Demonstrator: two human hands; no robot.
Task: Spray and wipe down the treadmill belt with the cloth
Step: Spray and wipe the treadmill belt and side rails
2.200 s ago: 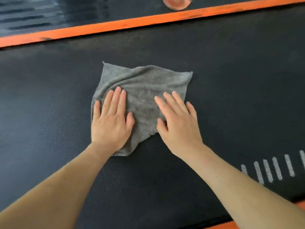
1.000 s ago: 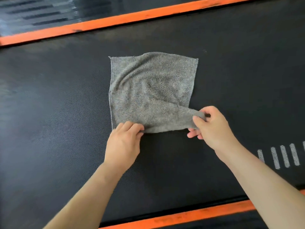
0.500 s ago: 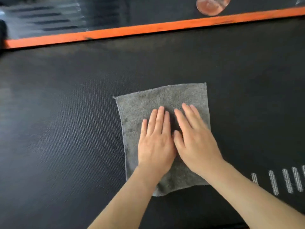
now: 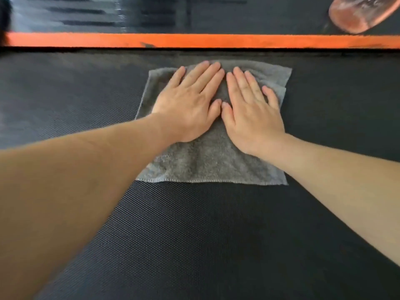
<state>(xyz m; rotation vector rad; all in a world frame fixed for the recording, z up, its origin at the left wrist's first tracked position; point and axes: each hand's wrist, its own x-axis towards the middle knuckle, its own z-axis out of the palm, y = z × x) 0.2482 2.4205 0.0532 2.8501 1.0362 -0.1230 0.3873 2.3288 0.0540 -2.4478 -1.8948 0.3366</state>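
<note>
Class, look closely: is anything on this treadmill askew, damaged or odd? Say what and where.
Little. The grey cloth lies on the belt under the left hand and right hand, rumpled at its far right edge. The orange strip has a dark scuff. The pinkish container beyond is too blurred to judge.

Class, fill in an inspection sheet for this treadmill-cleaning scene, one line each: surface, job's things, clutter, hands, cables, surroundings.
Surface: black textured treadmill belt; cannot tell whether it is wet.
Job's things: grey cloth lies spread flat on the belt, its far edge near the orange edge strip. A pinkish see-through object beyond the strip is blurred, possibly the spray bottle.
Clutter: nothing seen.
Hands: left hand and right hand press flat on the cloth, side by side, fingers straight.
Cables: nothing seen.
Surroundings: dark ribbed side deck beyond the strip.
</note>
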